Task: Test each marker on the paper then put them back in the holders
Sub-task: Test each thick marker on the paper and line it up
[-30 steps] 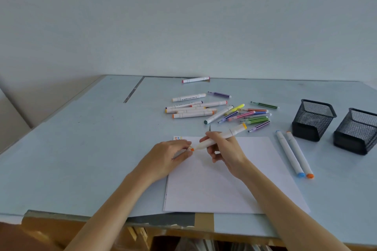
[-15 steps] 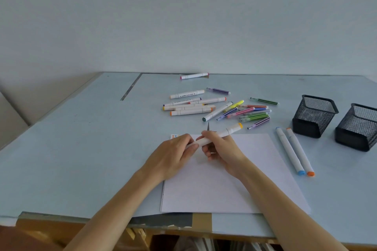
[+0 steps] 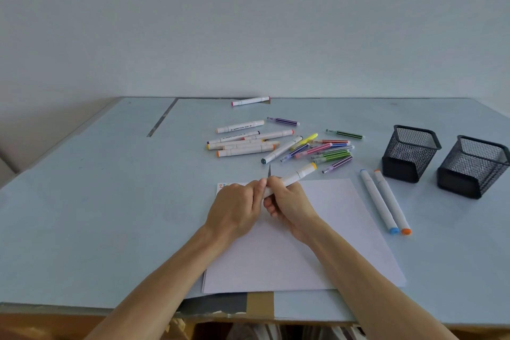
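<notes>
Both hands gripped one white yellow-capped marker (image 3: pixel 292 177): right hand (image 3: pixel 289 201) round the barrel, left hand (image 3: pixel 237 207) pinching its near end; long axis toward two o'clock.

The near end of the yellow-capped marker (image 3: pixel 296 176) was hidden where the left hand (image 3: pixel 234 208) met the right hand (image 3: pixel 289 201). The right mesh holder (image 3: pixel 473 167) was cut by the picture's right edge, and lettering on the white markers (image 3: pixel 240 128) was too small to read.

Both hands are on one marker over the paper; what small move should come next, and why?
Probably pull the near cap off: the right hand grips the marker, the left hand pinches its near end, and the paper looks unmarked.
</notes>
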